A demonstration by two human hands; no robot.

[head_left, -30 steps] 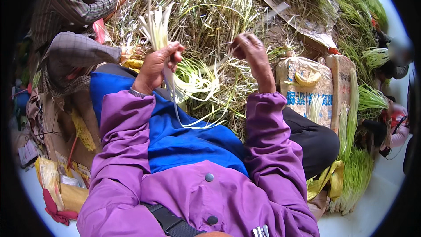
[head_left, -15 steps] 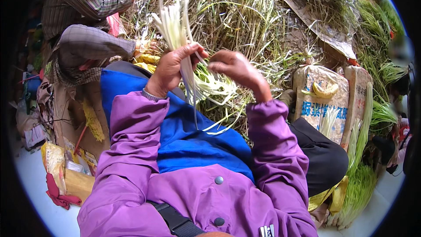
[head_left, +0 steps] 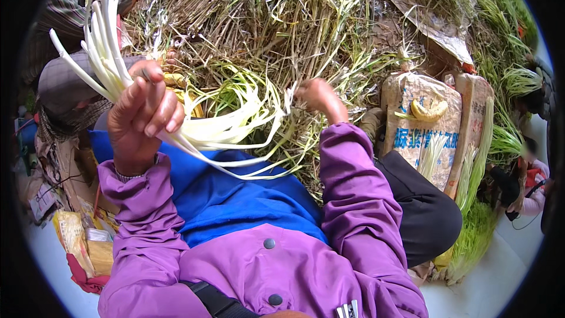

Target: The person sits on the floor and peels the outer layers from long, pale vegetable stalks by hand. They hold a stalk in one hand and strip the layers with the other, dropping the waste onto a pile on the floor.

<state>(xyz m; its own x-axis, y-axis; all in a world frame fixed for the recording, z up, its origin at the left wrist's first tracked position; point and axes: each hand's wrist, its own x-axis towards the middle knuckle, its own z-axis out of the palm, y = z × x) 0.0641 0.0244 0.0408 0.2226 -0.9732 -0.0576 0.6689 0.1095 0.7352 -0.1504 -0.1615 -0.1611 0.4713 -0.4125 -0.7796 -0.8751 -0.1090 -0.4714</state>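
Note:
In my raised left hand (head_left: 144, 109) is a bunch of long leafy stalks (head_left: 106, 53), white at the stem end and pale yellow-green toward the tips. The stem ends fan out above the fist at upper left. From below the fist the leaves (head_left: 235, 132) sweep right over my blue-covered lap (head_left: 247, 203) and curve up toward my right hand (head_left: 322, 99). That hand is blurred, its fingers curled in by the leaf tips. Whether a tip is pinched between them is hidden.
A wide heap of dry, straw-like leaves (head_left: 282, 35) spreads ahead. To the right stand printed sacks (head_left: 406, 103) with a yellow curved object (head_left: 429, 111) and pale stalks on them. More green stalks (head_left: 471, 235) lie beyond my knee. Another person (head_left: 59, 76) sits at upper left.
My left hand has moved left with the bunch, tilting it. My right hand has shifted slightly away to the right, and the hanging leaves now stretch across toward it.

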